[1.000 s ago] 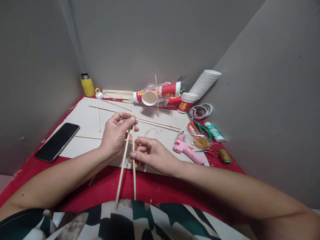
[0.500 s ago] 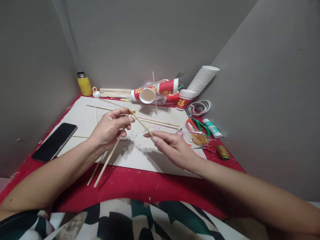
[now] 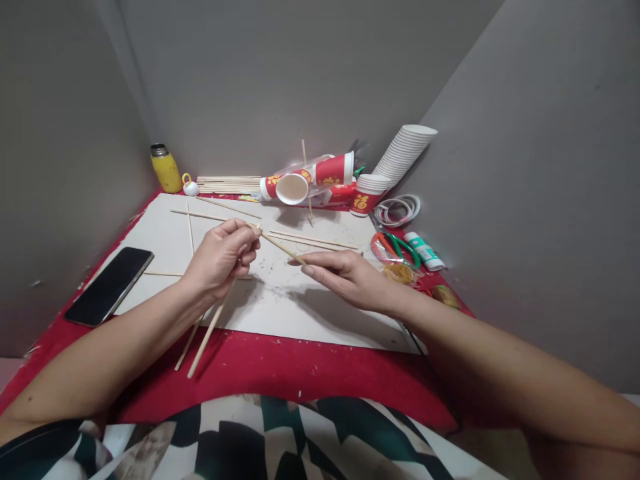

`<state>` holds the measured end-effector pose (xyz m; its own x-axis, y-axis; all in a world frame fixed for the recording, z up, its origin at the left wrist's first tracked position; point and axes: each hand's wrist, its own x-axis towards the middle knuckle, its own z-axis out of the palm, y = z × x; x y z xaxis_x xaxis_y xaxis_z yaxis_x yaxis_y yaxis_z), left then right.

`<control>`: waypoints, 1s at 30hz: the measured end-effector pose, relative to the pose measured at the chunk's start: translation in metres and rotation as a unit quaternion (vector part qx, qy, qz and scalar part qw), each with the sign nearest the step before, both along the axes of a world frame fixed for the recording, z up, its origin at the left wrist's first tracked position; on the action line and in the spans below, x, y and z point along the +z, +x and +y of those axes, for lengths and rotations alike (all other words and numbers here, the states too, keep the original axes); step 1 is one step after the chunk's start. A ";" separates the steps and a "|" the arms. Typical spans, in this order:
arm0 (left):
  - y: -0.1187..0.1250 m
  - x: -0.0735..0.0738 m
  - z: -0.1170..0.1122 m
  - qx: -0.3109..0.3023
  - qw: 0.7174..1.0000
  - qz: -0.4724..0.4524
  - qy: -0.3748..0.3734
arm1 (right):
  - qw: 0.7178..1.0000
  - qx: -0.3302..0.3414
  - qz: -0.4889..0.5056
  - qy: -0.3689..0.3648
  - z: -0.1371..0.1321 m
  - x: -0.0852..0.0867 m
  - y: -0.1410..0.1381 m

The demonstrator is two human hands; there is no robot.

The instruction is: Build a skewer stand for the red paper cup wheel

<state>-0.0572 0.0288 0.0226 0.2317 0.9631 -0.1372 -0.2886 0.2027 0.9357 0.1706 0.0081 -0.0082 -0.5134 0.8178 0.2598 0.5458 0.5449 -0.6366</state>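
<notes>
My left hand (image 3: 225,253) is closed around the place where thin wooden sticks meet, its thumb and forefinger pinching the joint. One wooden stick (image 3: 210,343) slants from under that hand down toward the table's front edge. A second wooden stick (image 3: 283,247) runs from the pinch to my right hand (image 3: 345,277), whose thumb and fingers grip its far end. Both hands are above the white board (image 3: 300,320). Fingers cover the joint itself, so I cannot see how the sticks are fastened. More loose sticks (image 3: 320,241) lie on the board behind the hands.
Left are a phone (image 3: 110,285) and a yellow bottle (image 3: 166,170). At the back lie bundled sticks (image 3: 227,185), red paper cups (image 3: 334,171) and a tall cup stack (image 3: 405,157). A tubing coil (image 3: 397,211), green-handled scissors (image 3: 407,250) and a glue stick (image 3: 424,251) sit right. Grey walls enclose the table.
My left fingers have closed over the joint, where a yellowish band showed before. My right hand has risen slightly with the stick's end, and the stick lies flatter.
</notes>
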 end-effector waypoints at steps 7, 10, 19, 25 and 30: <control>0.004 -0.006 -0.004 -0.019 0.999 -0.025 -0.032 | 0.999 -0.005 0.017 -0.042 -0.006 -0.004 -0.001; 0.006 -0.010 -0.005 -0.020 0.999 -0.022 -0.042 | 0.999 -0.004 0.013 -0.050 -0.008 -0.005 0.002; 0.007 -0.018 0.000 -0.061 0.990 -0.040 -0.122 | 0.999 0.009 -0.008 -0.049 -0.008 -0.010 0.015; 0.007 -0.021 0.001 -0.056 0.992 -0.018 -0.111 | 0.999 0.030 -0.014 -0.041 0.000 -0.012 0.018; 0.008 -0.019 -0.002 -0.036 0.997 0.002 -0.074 | 0.997 0.034 -0.013 -0.062 0.001 -0.012 0.017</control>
